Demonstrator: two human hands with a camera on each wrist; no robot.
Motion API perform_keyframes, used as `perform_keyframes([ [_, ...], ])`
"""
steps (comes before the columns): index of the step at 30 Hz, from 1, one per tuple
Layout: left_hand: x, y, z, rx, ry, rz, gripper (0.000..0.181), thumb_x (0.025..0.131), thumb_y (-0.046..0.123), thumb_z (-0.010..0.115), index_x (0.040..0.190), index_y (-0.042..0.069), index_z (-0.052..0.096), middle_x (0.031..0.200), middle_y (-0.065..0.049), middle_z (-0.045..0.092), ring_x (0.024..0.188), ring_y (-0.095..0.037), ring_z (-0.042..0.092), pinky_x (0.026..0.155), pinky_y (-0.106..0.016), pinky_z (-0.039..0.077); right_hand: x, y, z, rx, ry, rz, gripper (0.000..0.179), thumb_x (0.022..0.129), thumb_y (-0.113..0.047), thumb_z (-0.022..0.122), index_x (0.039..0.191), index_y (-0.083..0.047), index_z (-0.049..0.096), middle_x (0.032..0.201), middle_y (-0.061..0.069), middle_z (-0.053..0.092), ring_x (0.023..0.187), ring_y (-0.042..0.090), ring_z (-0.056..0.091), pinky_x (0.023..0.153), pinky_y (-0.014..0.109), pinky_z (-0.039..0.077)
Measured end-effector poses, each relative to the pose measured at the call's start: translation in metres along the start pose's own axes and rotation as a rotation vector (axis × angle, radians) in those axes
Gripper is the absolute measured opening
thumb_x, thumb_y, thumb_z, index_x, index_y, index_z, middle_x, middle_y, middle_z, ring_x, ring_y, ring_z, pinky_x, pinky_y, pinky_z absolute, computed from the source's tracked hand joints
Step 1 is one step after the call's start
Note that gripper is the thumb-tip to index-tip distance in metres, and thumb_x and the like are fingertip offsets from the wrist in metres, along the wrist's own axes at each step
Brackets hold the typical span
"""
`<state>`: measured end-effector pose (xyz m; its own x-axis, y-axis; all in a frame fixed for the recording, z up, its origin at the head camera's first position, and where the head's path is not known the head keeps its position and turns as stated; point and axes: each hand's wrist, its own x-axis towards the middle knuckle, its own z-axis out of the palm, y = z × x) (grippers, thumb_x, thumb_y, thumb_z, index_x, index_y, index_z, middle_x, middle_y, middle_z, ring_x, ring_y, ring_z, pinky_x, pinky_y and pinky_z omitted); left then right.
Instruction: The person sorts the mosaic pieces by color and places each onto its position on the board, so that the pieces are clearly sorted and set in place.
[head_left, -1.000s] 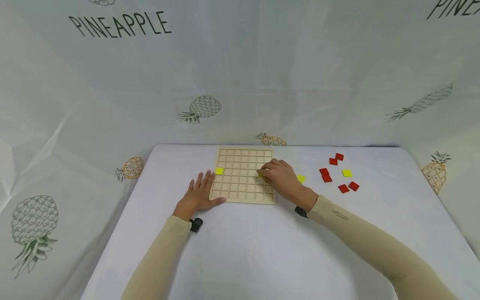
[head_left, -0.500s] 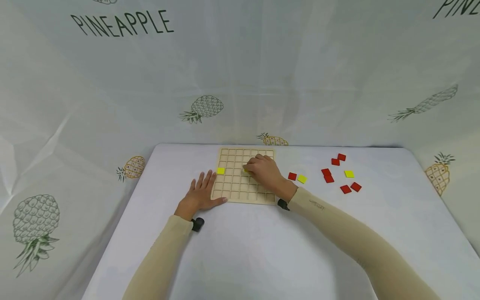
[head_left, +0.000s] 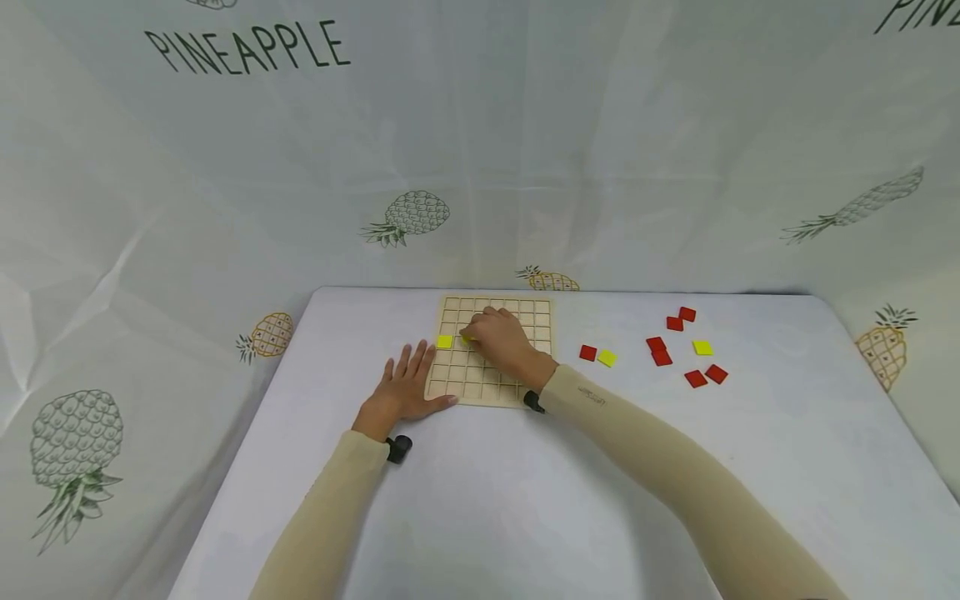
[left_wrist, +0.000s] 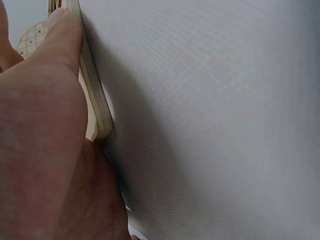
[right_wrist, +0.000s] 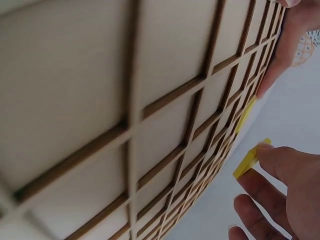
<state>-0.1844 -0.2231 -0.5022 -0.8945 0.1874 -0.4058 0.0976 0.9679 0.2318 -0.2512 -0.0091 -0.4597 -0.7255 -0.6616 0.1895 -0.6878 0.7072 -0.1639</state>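
Shifted L over board (head_left: pixel 465 377) since prev frame: R hand (head_left: pixel 501 340) w/ pinched yellow tile (right_wrist: pixel 246 162) | L hand (head_left: pixel 405 395) flat, fingers straight, at board's near-L corner | tile held above board, fwd-R of L hand, nr 2nd yellow tile (head_left: pixel 445 342)

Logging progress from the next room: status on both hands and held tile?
Right hand pinching yellow tile above grid board. Left hand at board's near-left corner, fingers spread. Another yellow tile in leftmost column. Nothing visibly in the way.
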Motion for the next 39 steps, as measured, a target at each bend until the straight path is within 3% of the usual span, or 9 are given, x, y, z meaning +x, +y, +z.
perform_keyframes([
  [9,0.0,-0.002,-0.001,0.01,-0.008,0.014,0.111,0.1,0.071,0.053,0.17,0.008,-0.007,0.178,-0.013,-0.013,0.163,-0.038,-0.014,0.129,-0.062,-0.002,0.016,-0.012,0.01,-0.024,-0.056,0.027,0.018,0.099,-0.015,0.077,0.116,-0.015,0.083,0.114,0.002,0.079,0.109,0.025,0.069,0.102,0.044,0.055],
  [24,0.001,0.001,-0.002,0.02,-0.02,0.003,0.111,0.101,0.071,0.052,0.169,0.008,-0.009,0.177,-0.013,-0.014,0.163,-0.037,-0.015,0.129,-0.061,-0.004,0.023,-0.015,0.017,-0.044,-0.092,0.091,0.017,0.1,-0.015,0.075,0.115,-0.014,0.083,0.118,0.003,0.079,0.11,0.025,0.07,0.106,0.047,0.053],
  [32,0.003,0.0,0.001,0.023,-0.022,0.008,0.112,0.1,0.072,0.051,0.169,0.009,-0.01,0.177,-0.012,-0.016,0.162,-0.037,-0.017,0.129,-0.062,-0.005,0.011,-0.02,0.014,-0.21,-0.152,0.063,0.018,0.102,-0.006,0.069,0.107,-0.016,0.083,0.11,0.001,0.079,0.104,0.023,0.07,0.098,0.041,0.057],
  [39,0.001,-0.001,0.002,-0.006,0.018,0.012,0.112,0.099,0.07,0.055,0.17,0.007,-0.004,0.178,-0.015,-0.01,0.163,-0.039,-0.012,0.129,-0.063,-0.002,-0.011,-0.017,0.008,-0.195,-0.132,0.072,0.019,0.104,-0.018,0.07,0.119,-0.021,0.082,0.122,-0.004,0.077,0.112,0.022,0.07,0.103,0.041,0.055],
])
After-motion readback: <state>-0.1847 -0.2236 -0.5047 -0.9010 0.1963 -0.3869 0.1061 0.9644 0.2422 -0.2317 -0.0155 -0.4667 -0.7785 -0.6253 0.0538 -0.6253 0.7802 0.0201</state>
